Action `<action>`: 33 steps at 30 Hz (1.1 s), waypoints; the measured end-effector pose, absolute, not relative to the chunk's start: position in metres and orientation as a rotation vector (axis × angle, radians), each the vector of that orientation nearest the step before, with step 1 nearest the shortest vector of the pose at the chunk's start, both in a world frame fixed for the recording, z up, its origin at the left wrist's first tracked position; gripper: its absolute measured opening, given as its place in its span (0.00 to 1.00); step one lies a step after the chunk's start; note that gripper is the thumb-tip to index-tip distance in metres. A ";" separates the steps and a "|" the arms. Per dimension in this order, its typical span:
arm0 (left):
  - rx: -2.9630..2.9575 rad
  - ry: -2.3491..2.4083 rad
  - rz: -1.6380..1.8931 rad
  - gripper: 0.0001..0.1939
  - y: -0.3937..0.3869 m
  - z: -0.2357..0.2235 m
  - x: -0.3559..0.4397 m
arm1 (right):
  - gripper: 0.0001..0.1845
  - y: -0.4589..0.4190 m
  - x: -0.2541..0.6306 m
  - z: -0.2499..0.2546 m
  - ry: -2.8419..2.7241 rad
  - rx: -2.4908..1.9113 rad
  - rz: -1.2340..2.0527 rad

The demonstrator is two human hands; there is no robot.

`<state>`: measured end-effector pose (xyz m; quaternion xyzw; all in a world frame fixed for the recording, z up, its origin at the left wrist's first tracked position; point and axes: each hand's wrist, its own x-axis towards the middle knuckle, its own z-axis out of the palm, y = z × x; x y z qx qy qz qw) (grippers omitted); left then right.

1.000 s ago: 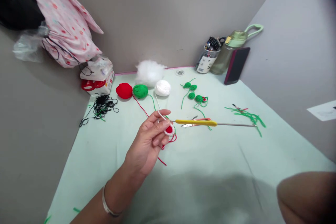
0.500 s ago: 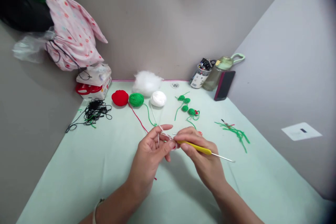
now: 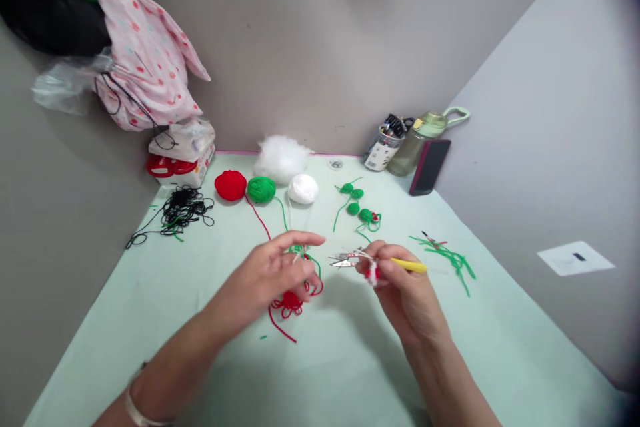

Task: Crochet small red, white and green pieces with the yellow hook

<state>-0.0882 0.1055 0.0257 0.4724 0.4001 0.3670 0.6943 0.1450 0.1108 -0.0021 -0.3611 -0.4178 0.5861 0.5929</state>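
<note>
Head view: pinching a red-and-white crocheted piece (image 3: pixel 373 273) and yellow-handled hook (image 3: pixel 409 265) in the right hand (image 3: pixel 411 290), near scissors (image 3: pixel 344 260); with fingers spread on the left hand (image 3: pixel 267 277), near red yarn (image 3: pixel 290 301); likely light, soft and easily squashed, best taken by the edge.

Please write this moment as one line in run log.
left hand: open, near red yarn | right hand: holding yellow hook, red-and-white piece | beyond: red ball, green ball, white ball

Grey walls (image 3: pixel 280 60) w/ pale green-topped tbl (image 3: pixel 210 347).
</note>
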 end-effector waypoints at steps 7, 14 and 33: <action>1.296 0.952 0.375 0.15 0.124 0.032 -0.141 | 0.13 0.105 0.161 -0.010 -0.924 -0.322 1.831; 1.491 1.232 0.510 0.15 0.129 0.023 -0.154 | 0.20 0.089 0.150 -0.021 -1.219 -0.041 2.217; 2.026 1.327 0.908 0.06 0.132 -0.016 -0.108 | 0.04 0.083 0.136 -0.027 -1.456 0.186 2.349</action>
